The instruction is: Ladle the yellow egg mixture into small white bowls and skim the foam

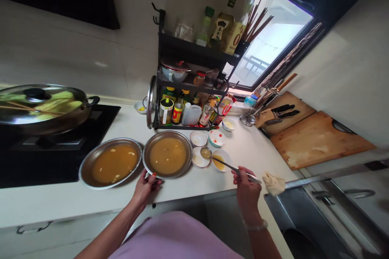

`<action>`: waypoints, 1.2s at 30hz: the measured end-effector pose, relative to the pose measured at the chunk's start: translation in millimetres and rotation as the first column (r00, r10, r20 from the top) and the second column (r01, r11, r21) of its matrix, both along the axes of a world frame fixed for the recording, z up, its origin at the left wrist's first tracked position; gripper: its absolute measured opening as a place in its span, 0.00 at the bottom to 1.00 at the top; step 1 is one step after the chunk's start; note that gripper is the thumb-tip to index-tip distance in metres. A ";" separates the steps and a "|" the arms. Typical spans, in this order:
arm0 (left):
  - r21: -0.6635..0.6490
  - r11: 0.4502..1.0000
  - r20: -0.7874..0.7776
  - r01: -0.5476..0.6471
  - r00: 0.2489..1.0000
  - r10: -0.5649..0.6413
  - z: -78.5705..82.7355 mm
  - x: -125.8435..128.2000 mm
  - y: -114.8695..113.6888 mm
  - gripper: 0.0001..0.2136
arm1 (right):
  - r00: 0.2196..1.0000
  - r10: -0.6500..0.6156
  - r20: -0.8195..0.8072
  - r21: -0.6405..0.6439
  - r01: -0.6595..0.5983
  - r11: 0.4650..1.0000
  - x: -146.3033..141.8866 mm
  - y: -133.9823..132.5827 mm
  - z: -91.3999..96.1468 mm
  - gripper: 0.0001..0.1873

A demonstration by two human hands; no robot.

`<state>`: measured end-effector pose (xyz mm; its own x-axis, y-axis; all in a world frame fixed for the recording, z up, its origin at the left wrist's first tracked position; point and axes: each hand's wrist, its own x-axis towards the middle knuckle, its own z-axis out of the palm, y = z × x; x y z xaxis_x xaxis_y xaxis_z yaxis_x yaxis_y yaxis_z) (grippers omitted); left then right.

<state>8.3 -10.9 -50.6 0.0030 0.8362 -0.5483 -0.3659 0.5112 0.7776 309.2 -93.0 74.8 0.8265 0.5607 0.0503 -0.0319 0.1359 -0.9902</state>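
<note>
My right hand (247,190) is closed round the long handle of a ladle (206,153). The ladle's bowl holds some yellowish liquid and hangs over the small white bowls, between a white bowl (199,162) and a bowl of yellow liquid (226,167). My left hand (147,188) grips the near rim of a round metal basin (189,166), thumb at the edge and fingers low against its side. Cloudy brown liquid with small pale bits fills much of that basin. Close by on the left stands a second metal basin (83,174) with similar liquid and white pieces.
A lidded pan (69,109) sits on the black stove (100,129) at left. Behind the basins is a black rack (161,73) of bottles and jars. Cutting boards (316,141) and knives lean at right, near a cloth (273,184) and the sink (291,206).
</note>
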 end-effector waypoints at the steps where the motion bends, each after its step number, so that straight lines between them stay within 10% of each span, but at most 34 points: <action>1: -0.001 1.000 0.001 0.002 1.000 -0.002 1.0 0.2 -0.1 0.19 | 0.999 0.030 0.017 -0.009 -0.029 1.000 -7.9 4.0 -1.2 0.17; 12: 0.012 1.000 0.024 -0.011 1.000 0.011 0.6 0.2 -0.6 0.23 | 0.790 0.383 0.479 -0.058 -0.406 0.912 -51.2 2.9 -24.1 0.10; 21: 0.005 1.000 0.002 0.001 1.000 -0.001 -0.9 -1.2 -0.2 0.21 | 0.903 -0.038 0.428 -0.115 0.095 0.989 13.1 -11.3 -23.8 0.17; 29: 0.014 1.000 0.000 -0.001 1.000 0.001 -1.6 -1.6 -0.2 0.20 | 0.951 -0.064 0.303 -0.140 0.111 0.984 32.9 -22.4 -63.6 0.22; 36: 0.001 1.000 0.009 -0.004 1.000 0.004 1.2 -1.2 -0.7 0.20 | 0.972 -0.205 0.110 -0.090 0.215 0.972 33.5 -16.5 -62.2 0.23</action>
<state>7.1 -11.6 -49.5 0.0052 0.8368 -0.5475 -0.3750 0.5092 0.7747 342.7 -109.4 12.5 0.9200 0.3811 0.0908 0.0863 0.0290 -0.9958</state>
